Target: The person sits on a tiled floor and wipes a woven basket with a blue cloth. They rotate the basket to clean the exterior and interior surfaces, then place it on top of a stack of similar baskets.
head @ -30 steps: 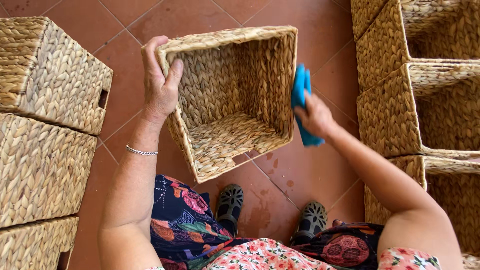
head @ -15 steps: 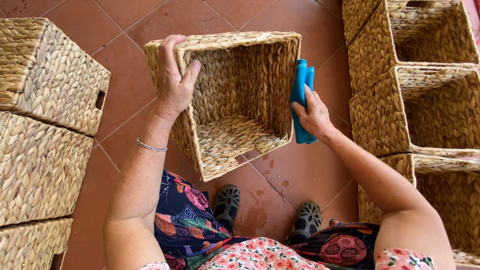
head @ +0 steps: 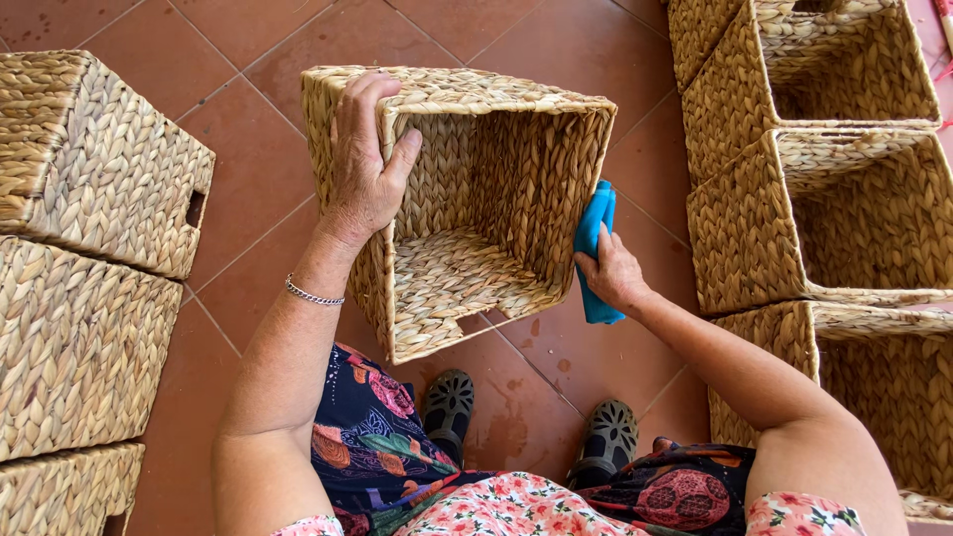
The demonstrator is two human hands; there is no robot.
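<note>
Item: square woven basket (head: 476,199), held tilted above the terracotta tile floor (head: 248,40), its open mouth turned toward the wearer of the camera. It sat between the two hands. The left hand (head: 362,169) gripped the near left rim, fingers curled over the top edge and thumb pressed inside the wall. The right hand (head: 611,273) was closed around a folded blue cloth (head: 594,248) and pressed it flat against the basket's outer right side.

Appearance: natural straw-coloured fibre, thick braided weave, straight walls, a plaited rim and a flat woven bottom. One lower edge showed a cut-out slot, seemingly a handle hole.

Surroundings: similar baskets lay upside down or on their sides in a stack at left (head: 89,179); further ones stood with open mouths in a row at right (head: 834,69). A thin silver bracelet (head: 313,295) circled the left wrist. Two dark perforated shoes (head: 449,402) rested on the tiles below the basket, beside a patterned floral garment (head: 377,437).

Not determinable: the basket's far outer walls and underside were out of sight; the cloth's lower part was partly covered by the hand; the stacks at both sides ran past the frame edges.
</note>
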